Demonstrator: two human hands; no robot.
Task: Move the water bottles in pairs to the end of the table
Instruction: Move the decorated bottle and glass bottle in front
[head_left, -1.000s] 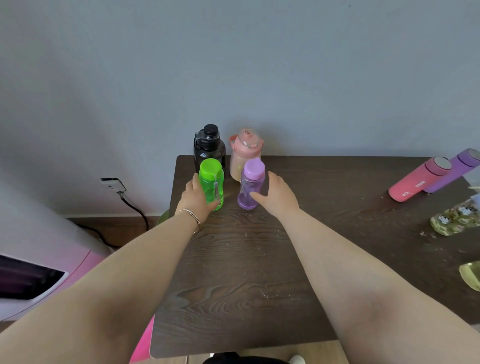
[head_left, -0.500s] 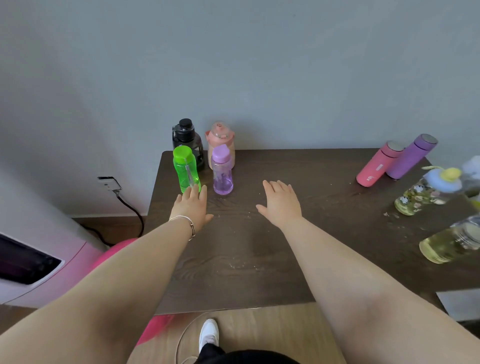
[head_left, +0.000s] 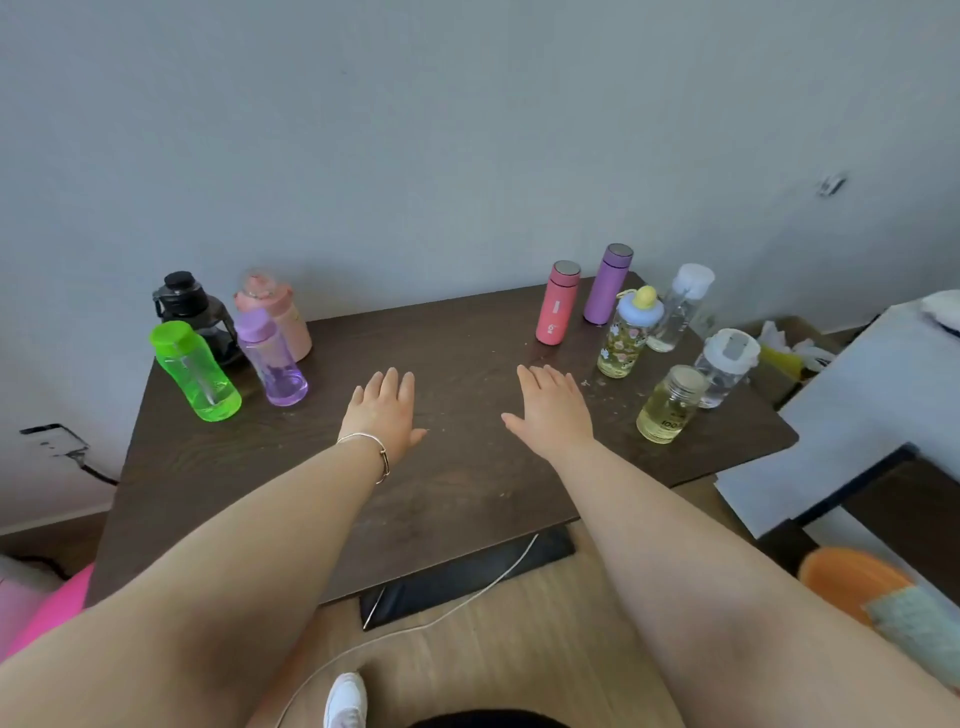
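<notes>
Both grips open flat, empty: left hand (head_left: 383, 410) & right hand (head_left: 551, 410).

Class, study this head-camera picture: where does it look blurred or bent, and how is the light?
Head view: wide-angle bending tilts the bottles outward, the green bottle leaning left, the purple flask leaning right; the table edges splay. Slight motion blur softens the pink jug and the right margin. Light is soft and even; hands cast only faint shadows.
</notes>
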